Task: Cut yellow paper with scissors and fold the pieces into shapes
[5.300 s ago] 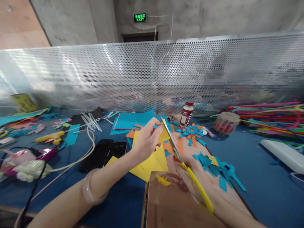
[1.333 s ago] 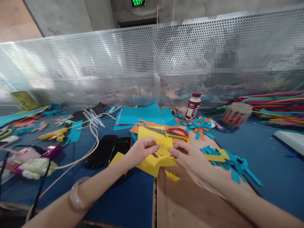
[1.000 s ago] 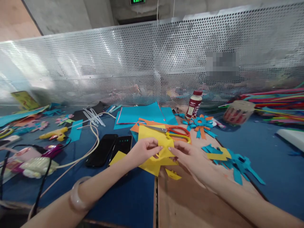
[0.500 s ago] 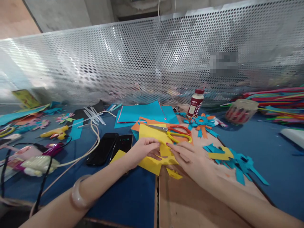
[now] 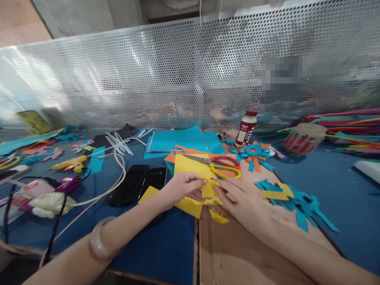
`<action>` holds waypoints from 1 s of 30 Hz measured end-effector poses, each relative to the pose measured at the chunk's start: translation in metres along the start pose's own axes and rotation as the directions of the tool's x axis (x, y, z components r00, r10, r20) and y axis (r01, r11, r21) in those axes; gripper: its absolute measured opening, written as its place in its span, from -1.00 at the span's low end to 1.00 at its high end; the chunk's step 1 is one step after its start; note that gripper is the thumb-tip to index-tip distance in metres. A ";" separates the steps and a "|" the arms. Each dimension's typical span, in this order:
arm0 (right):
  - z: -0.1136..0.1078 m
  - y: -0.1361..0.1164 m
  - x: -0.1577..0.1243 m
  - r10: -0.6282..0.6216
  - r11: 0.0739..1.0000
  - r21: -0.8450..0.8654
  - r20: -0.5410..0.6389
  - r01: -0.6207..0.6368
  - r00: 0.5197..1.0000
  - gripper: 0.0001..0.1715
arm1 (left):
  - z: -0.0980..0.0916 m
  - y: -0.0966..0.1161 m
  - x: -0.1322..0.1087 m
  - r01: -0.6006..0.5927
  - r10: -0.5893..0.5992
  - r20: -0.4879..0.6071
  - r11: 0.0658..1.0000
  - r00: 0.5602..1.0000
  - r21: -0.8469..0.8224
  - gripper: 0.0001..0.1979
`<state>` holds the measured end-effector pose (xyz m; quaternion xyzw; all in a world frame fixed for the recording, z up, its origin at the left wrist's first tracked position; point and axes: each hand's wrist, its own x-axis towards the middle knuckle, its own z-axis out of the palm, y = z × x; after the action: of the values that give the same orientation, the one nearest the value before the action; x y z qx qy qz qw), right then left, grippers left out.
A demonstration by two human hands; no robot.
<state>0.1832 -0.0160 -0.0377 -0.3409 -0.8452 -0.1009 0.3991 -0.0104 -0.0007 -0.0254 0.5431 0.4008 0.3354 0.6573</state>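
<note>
Between my two hands is a small piece of yellow paper (image 5: 208, 191). The fingers of my left hand (image 5: 181, 189) are pinched on its left side. From the right, my right hand (image 5: 242, 200) has its thumb and fingertips closed on the other edge. More yellow paper (image 5: 188, 206), with cut-outs along one edge, lies beneath both hands. Just beyond the fingers, scissors with red and yellow handles (image 5: 225, 166) rest on yellow and orange sheets. To the right lie blue paper strips with a yellow one (image 5: 278, 193) on top.
Two phones (image 5: 129, 185) lie left of the papers, near a yellow glue gun (image 5: 71, 164) and cables. Blue sheets (image 5: 178, 139), a drink bottle (image 5: 246, 128), a blue-orange paper flower (image 5: 254, 152) and a jar (image 5: 305, 138) stand or lie farther back. A perforated metal panel (image 5: 166, 79) closes off the rear.
Both hands keep nearly the same place, with the fingertips shifting slightly on the yellow paper. The whole view has moved a little.
</note>
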 end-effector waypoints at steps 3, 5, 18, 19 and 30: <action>-0.001 -0.002 -0.001 -0.032 0.999 0.018 -0.024 0.033 0.999 -0.71 | 0.001 0.001 0.000 0.001 0.000 0.014 0.999 1.000 -0.037 -0.76; -0.003 -0.003 -0.001 -0.063 0.998 0.007 -0.014 0.063 0.998 -0.69 | 0.001 0.002 -0.001 -0.001 0.002 0.013 0.998 1.000 -0.069 -0.77; 0.007 -0.009 -0.012 0.387 0.877 0.263 0.112 -0.403 0.915 -0.74 | 0.002 0.003 -0.002 0.014 -0.014 0.005 0.992 1.000 -0.122 -0.78; 0.008 -0.009 -0.013 0.404 0.867 0.263 0.128 -0.423 0.906 -0.74 | 0.003 0.003 -0.002 0.010 -0.010 0.003 0.992 1.000 -0.127 -0.77; 0.001 0.001 -0.008 -0.153 0.981 -0.090 0.200 0.174 0.968 -0.64 | 0.000 0.004 -0.002 0.021 -0.024 -0.017 0.991 1.000 -0.131 -0.73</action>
<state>0.1870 -0.0186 -0.0440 -0.2990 -0.8984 -0.1451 0.2872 -0.0107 -0.0016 -0.0217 0.4911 0.3901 0.3586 0.6914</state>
